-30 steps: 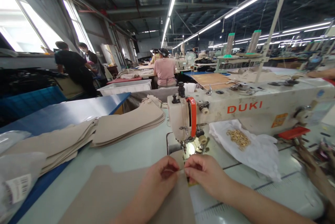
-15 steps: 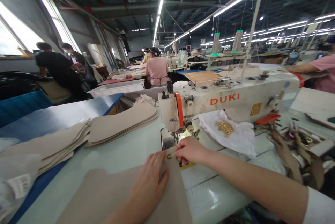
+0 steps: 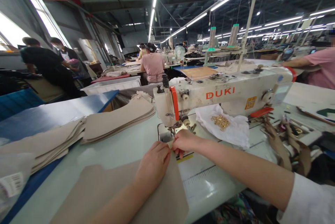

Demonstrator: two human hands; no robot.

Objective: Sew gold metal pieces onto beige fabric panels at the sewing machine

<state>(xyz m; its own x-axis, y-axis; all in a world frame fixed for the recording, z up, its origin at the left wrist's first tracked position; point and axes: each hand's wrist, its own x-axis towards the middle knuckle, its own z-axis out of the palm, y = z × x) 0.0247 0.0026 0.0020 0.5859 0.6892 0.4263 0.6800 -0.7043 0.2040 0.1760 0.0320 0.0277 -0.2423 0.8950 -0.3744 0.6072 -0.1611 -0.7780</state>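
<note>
A beige fabric panel (image 3: 164, 189) lies on the pale tabletop, its upper corner by the needle area of a white sewing machine (image 3: 222, 96). My left hand (image 3: 154, 161) rests over that corner, its fingers curled and pinching at the edge. Right beside it, fingertips nearly touching, my right hand (image 3: 184, 142) is closed in a pinch on the same corner, just in front of the presser foot. The small metal ring at this corner is hidden behind my fingers.
Stacks of beige panels (image 3: 117, 121) lie at the left. Behind the machine arm, gold-coloured hardware (image 3: 220, 122) sits on a white cloth (image 3: 240, 136). At right is a tray (image 3: 309, 135) with strips and rings. Co-workers (image 3: 153, 63) are farther off.
My left hand has slid up to the corner, its flat fingers now curled in and covering the metal ring. My right hand stays pinched there. The view has shifted slightly.
</note>
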